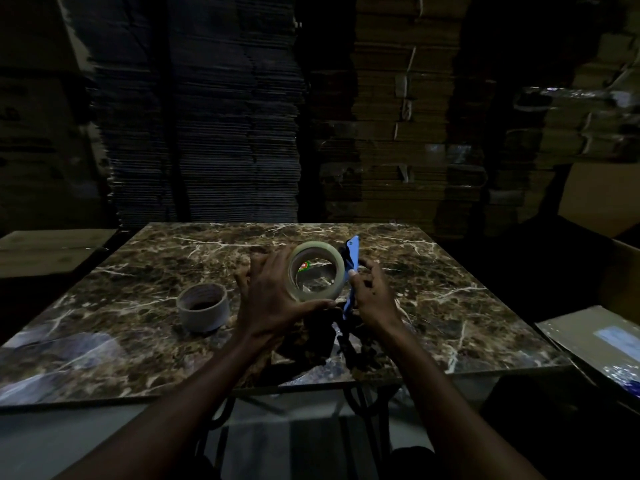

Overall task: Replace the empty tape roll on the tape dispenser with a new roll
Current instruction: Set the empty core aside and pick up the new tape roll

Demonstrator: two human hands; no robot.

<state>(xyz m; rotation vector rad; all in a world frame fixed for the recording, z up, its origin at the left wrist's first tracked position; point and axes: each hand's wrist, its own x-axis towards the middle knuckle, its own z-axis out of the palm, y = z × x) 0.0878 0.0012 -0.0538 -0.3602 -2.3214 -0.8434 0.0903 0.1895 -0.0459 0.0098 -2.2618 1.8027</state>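
Clear packing tape, a full new roll (316, 271), is held up over the middle of the desk (450, 306) with its open core facing the camera, so the marble pattern shows through the hole. The left hand (268, 299) grips this roll from its left side, fingers wrapped behind the upper edge and the thumb pressed along the lower rim. Just to the right, touching or nearly touching the roll's right edge, stands the blue tape dispenser (352, 275), seen edge-on and roughly upright. The right hand (372, 296) is closed around the dispenser's lower part, thumb on the near face and fingers curled behind it. Both hands sit close together, with the roll between them and the dispenser.

Left of the hands, well apart from the new roll, the empty cardboard core (203, 311) rests on the desk with its opening tilted toward the camera; neither hand touches it. Brown marble with white veins covers the desk top. Behind it rise tall stacks of flattened cardboard (398, 116) in dim light, and an open carton (595, 344) lies at the right edge.
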